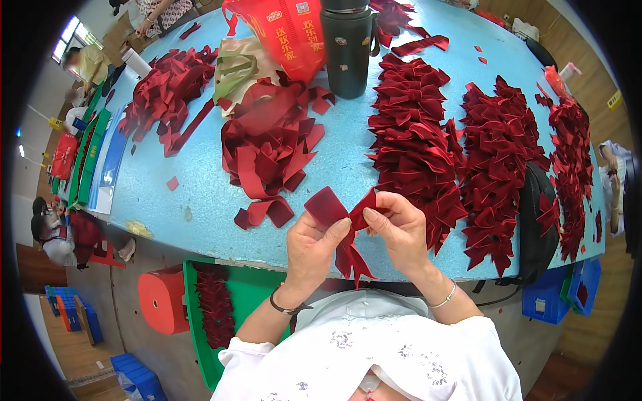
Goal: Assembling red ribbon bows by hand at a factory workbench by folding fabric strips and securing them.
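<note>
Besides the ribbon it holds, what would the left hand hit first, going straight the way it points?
Probably the right hand, close ahead and pinching the same ribbon; the row of bows lies beyond, though depth is hard to judge from one view.

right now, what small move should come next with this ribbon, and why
Probably draw the two sides of the red ribbon gently apart, since the left hand and right hand pinch it on either side of its gathered middle, with tails hanging below.
</note>
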A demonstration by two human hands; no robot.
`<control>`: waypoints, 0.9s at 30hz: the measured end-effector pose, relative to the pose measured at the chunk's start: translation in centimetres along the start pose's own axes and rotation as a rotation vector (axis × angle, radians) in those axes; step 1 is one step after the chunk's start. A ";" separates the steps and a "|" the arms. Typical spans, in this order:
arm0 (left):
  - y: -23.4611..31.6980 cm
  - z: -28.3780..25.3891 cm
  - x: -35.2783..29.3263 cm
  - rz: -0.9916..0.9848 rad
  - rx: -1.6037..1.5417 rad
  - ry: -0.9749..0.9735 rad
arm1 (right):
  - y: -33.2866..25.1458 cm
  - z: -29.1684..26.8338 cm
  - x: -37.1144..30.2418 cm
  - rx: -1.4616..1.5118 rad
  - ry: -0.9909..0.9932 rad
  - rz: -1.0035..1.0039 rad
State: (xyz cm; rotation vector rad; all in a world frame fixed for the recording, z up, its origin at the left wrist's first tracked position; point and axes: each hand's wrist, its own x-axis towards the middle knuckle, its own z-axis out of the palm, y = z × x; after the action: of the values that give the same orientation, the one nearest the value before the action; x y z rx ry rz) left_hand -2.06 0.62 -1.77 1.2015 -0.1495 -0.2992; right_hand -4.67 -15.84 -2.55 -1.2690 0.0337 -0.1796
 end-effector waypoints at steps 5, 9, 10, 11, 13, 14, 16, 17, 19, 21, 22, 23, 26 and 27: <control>-0.2 0.5 0.0 0.085 0.104 0.009 | -1.5 0.5 0.6 0.171 -0.014 0.200; -0.2 1.6 -0.3 0.096 0.145 0.010 | -1.0 0.0 0.2 -0.093 0.021 -0.007; -0.2 1.6 -0.3 0.093 0.149 0.007 | -0.8 -0.1 0.1 -0.225 0.032 -0.104; -0.2 1.5 -0.2 0.058 0.160 -0.005 | -0.5 -0.3 0.1 -0.221 0.036 -0.102; -0.1 1.2 -0.1 -0.012 0.183 -0.026 | 0.0 -0.7 0.4 -0.399 0.037 -0.284; -0.1 1.2 0.0 -0.016 0.186 -0.027 | 0.1 -0.8 0.5 -0.488 0.037 -0.375; -0.2 0.9 0.1 -0.026 0.158 -0.035 | -0.6 -1.1 0.8 -0.418 0.117 -0.280; -0.2 0.6 0.1 -0.029 0.143 -0.036 | -1.2 -1.3 1.0 -0.350 0.191 -0.189; 0.1 -0.3 0.0 -0.049 0.117 -0.014 | -1.8 -2.2 1.2 -0.281 0.265 -0.093; 0.4 -1.0 0.0 -0.082 0.059 0.024 | -2.4 -3.8 1.6 -0.136 0.280 -0.086; 0.4 -0.9 0.0 -0.081 0.059 0.027 | -2.8 -3.8 1.7 -0.064 0.286 -0.083; 0.5 -0.7 0.0 -0.075 0.053 0.020 | -2.7 -3.3 1.5 -0.064 0.283 -0.082; 0.6 0.1 0.0 -0.063 0.035 0.002 | -2.0 -0.1 0.5 0.029 0.190 0.095; 0.7 0.3 -0.1 -0.063 0.055 -0.012 | -1.9 -0.1 0.4 0.026 0.191 0.096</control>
State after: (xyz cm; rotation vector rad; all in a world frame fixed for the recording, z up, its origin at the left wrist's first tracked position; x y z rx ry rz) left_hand -2.18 0.61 -1.00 1.2611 -0.1315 -0.3593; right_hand -4.53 -16.57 -0.70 -1.2182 0.2553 -0.2169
